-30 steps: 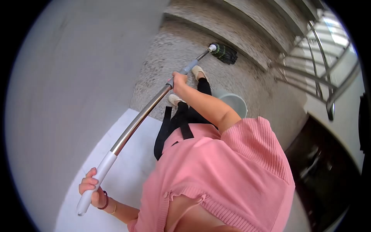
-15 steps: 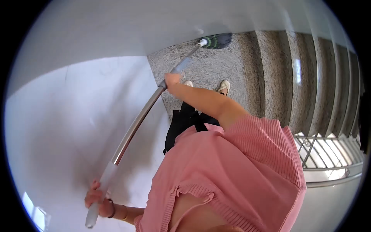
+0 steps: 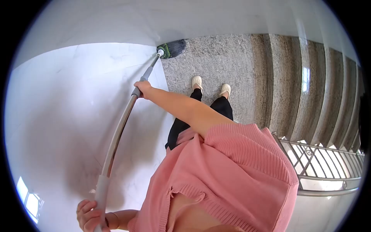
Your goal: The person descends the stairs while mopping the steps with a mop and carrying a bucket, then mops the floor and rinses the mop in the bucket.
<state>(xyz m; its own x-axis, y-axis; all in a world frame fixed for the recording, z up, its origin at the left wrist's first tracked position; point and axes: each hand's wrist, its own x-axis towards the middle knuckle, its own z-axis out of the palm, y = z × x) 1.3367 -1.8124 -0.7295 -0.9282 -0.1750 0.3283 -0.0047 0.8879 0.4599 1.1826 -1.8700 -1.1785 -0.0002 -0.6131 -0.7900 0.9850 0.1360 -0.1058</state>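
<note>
The mop [image 3: 118,135] runs diagonally through the left half of the frame, its long axis rising from the bottom left edge to the upper centre. The lens makes the pole look curved. The mop head [image 3: 172,49] lies up and to the right of both grips, at the far end of the pole, with its dark strands fanned toward the right of the frame from a white joint.

The right hand [image 3: 144,89] is the nearer to the mop head. It is closed around the pole at the grey collar, left of centre. The left hand [image 3: 88,216] is at the bottom left with its fingers wrapped around the pale end sleeve [image 3: 101,190]; the thumb is not clearly visible, and the frame edge cuts off the end of the handle. Only the thinner lower section of the pole lies between the right hand and the mop head.

The mop head appears to rest on the speckled floor [image 3: 216,54], in the corner formed by the white wall [image 3: 50,96] at left and the grey wall [image 3: 216,17] along the top. These walls bound it on those two sides; contact with either cannot be confirmed. The left shoe [image 3: 196,81] and the right shoe [image 3: 225,90] stand on the floor below and to the right of the strands. Farther right, well apart from the mop head, are the stairs [image 3: 286,85], with a metal railing [image 3: 326,192] at lower right.
</note>
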